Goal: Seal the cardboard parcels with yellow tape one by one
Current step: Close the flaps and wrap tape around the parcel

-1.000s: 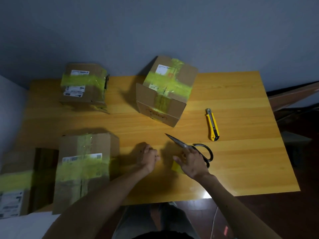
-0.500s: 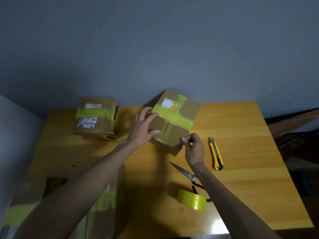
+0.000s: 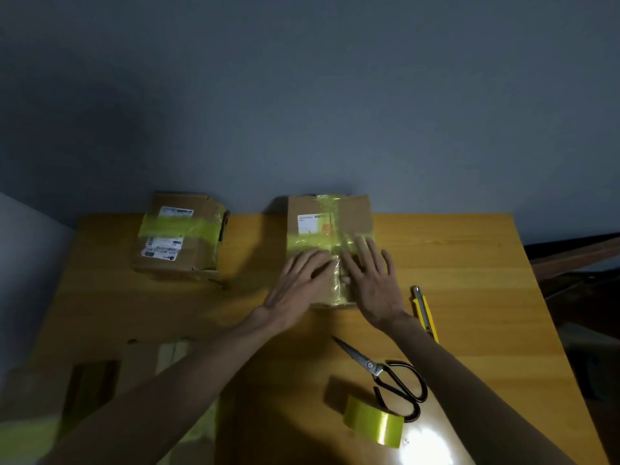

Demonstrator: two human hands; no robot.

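Blue-grey wall [image 3: 302, 95] fills the upper half of the view, and below it a yellow wooden counter [image 3: 463, 263] carries everything. At its far middle sits the parcel [image 3: 302, 209] being worked on, a cardboard box crossed by strips of yellow tape [image 3: 308, 244]. Both hands lie flat on its top with fingers straight and spread. The left hand [image 3: 298, 283] is to the left of the lengthwise strip and the right hand [image 3: 372, 283] to its right, each pressing down and gripping nothing. This looks like smoothing, with palms spread to bed the adhesive into the cardboard and hold the flaps shut beneath.

The tape roll [image 3: 374, 422] stands near the counter's front edge. The scissors [image 3: 370, 366] lie just behind it, and the yellow utility knife [image 3: 424, 313] lies beside the right forearm. All three seem to have been set down so both hands can press, yet they are close enough for the next cut.

Another taped parcel [image 3: 177, 239] sits at the back left, well apart, probably put aside as finished. More cardboard [image 3: 141, 367] with yellow tape lies at the near left, too blurred to tell whether it is sealed.
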